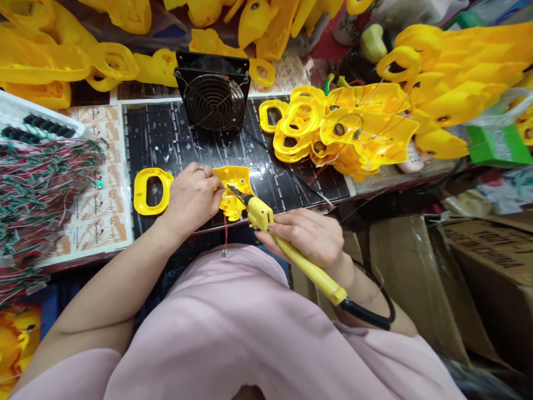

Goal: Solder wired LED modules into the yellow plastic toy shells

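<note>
1. Yellow shell (242,176): lying hollow side up at the near edge of the black mat (154,139), straight ahead of the wearer. Bosses and ribs visible inside.
2. Red wires (226,229) trail from the shell over the table edge, a small end piece (224,254) dangling. Worth keeping slack; a snag on the clothing could tug the inner end.
3. Left hand (195,191): at the shell's left side, fingers bent and bunched near the inside. Cannot tell whether they pinch the shell or something small in it.
4. Right hand (312,236): wrapped round the handle of a yellow corded tool (306,266), probably a soldering iron. Dark tip points into the shell, very near the left fingertips; contact unclear.
5. Handling, my judgement: steady the shell from its outer wall, fingertips back from the tip. Keep the tip off the plastic and wire insulation; use a light, brief touch. Let the black cord (366,315) hang loose beside the forearm.
6. Left of the left hand, a yellow ring frame (141,191) on the mat.
7. Beyond the shell: black fan (214,94). Right of it, piled yellow parts (366,128), some wired.
8. Far left: bundled wires (37,194).
</note>
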Demonstrator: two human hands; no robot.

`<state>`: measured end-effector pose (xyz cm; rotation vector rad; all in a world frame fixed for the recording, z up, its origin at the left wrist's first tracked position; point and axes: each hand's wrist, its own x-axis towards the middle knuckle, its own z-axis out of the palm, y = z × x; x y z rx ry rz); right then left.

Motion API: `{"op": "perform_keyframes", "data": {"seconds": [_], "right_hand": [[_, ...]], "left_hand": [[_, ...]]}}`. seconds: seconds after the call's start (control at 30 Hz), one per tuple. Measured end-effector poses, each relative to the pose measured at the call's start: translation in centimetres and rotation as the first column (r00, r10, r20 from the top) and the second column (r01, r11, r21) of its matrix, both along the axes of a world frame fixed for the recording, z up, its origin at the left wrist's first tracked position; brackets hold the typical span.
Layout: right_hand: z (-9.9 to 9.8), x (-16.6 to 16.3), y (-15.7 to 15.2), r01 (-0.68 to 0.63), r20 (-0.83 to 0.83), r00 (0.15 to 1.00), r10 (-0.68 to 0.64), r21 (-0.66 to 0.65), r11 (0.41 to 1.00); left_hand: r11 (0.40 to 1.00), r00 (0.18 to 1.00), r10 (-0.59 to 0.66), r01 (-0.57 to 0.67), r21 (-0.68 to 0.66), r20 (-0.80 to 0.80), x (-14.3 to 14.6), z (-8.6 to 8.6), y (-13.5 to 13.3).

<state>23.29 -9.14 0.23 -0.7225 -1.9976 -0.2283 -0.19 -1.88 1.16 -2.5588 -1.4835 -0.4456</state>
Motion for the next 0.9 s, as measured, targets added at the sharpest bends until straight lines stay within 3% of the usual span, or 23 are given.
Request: {"op": "perform_keyframes", "data": {"seconds": [0.13,0.5,0.6,0.77,0.9], "right_hand": [[0.7,0.5,-0.3,-0.025,0.044,0.999,0.025,-0.012,1.000],[0.6,0.8,-0.9,0.138,-0.093,0.986,-0.136,0.017,0.990],[-0.6,0.1,-0.4,0.158,-0.050,0.986,-0.160,-0.047,0.986],[-4.4,-2.9,1.9,0.146,0.064,0.988,-0.138,-0.146,0.978],[-6.2,-5.0,3.3,0.236,0.176,0.961,-0.212,-0.126,0.964]], "left_hand": [[1.000,0.998,0.005,-0.005,0.001,-0.066,0.2,0.3,-0.1],[0.999,0.997,0.025,-0.027,-0.025,-0.071,0.2,0.5,-0.1],[1.000,0.998,0.003,-0.004,-0.010,-0.071,-0.1,0.7,0.0],[0.991,0.993,-0.089,0.096,0.093,-0.079,-0.9,0.2,0.8],[0.990,0.994,-0.104,0.107,0.095,-0.039,-1.1,0.5,0.8]]}}
